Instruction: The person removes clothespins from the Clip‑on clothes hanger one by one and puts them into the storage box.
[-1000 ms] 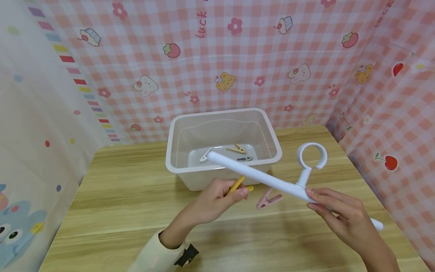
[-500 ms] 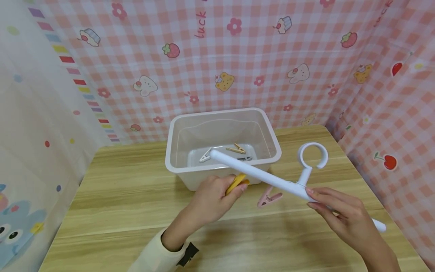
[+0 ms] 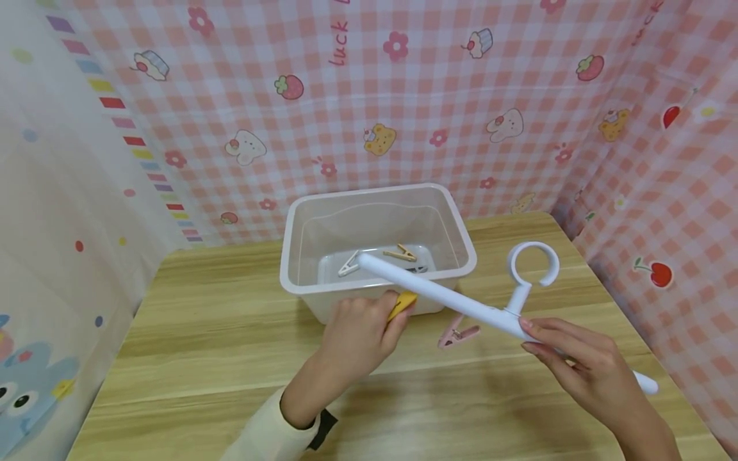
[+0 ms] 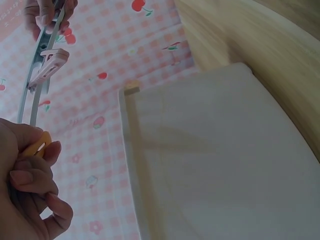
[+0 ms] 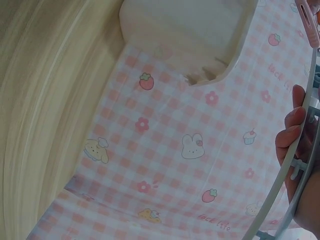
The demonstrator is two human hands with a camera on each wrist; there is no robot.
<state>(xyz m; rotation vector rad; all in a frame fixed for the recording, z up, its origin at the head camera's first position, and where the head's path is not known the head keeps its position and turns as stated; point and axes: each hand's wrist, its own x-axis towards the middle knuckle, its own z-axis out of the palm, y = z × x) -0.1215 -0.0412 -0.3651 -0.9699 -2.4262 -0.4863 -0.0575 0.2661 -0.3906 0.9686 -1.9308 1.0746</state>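
Note:
My right hand (image 3: 582, 365) grips a white hanger bar (image 3: 455, 301) near its ring hook (image 3: 533, 264); the bar slants up-left over the rim of a clear plastic bin (image 3: 377, 285). A pink clothespin (image 3: 457, 334) hangs clipped under the bar. My left hand (image 3: 360, 333) pinches a yellow clothespin (image 3: 401, 305) just below the bar, in front of the bin. The left wrist view shows the yellow clothespin (image 4: 39, 146) between my fingers (image 4: 35, 182) and the pink clothespin (image 4: 47, 67) on the bar. In the right wrist view my fingers (image 5: 292, 145) curl round the hanger.
The bin holds a white clothespin (image 3: 348, 263), a tan one (image 3: 403, 253) and a grey one (image 3: 416, 269). It stands on a wooden table (image 3: 190, 346) walled by pink checked cloth (image 3: 403, 102) at the back and right, white patterned cloth (image 3: 57, 192) at left.
My left hand has moved up and toward the bar with the yellow clothespin. The hanger and right hand have stayed almost still.

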